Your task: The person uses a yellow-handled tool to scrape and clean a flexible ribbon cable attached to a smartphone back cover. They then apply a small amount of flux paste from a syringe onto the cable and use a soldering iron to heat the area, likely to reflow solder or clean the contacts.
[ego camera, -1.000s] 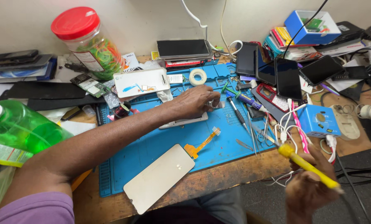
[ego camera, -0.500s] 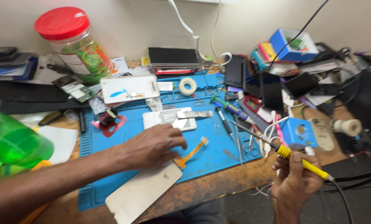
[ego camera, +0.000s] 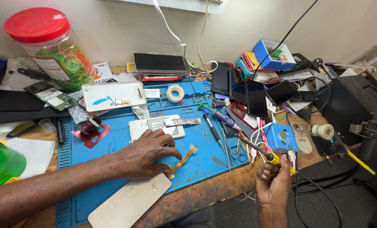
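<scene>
While the left hand [ego camera: 144, 154] lies flat on the blue mat [ego camera: 112, 143], its fingers are spread and its fingertips press down on the orange ribbon cable [ego camera: 181, 159]. This thin strip lies on the mat, just below the open white phone [ego camera: 157, 127], and it is not joined to the phone. The right hand [ego camera: 273, 183] is off the front edge of the wooden worktop [ego camera: 214, 190]. Its grip is closed tight around the yellow-handled soldering iron [ego camera: 264, 154], and the metal tip points up and left, toward the mat but well apart from the strip. A black cord hangs down from the iron. The phone is already opened, with its inside showing, and a white back cover [ego camera: 127, 202] lies apart near the front of the mat. So the opening part looks done, but the tip has not touched the strip yet, and the phone is not put back together. Around the mat sit a jar of rubber bands with a red lid [ego camera: 49, 46], a roll of tape [ego camera: 175, 93], some screwdrivers [ego camera: 216, 118] and a few dark phones [ego camera: 247, 93].
</scene>
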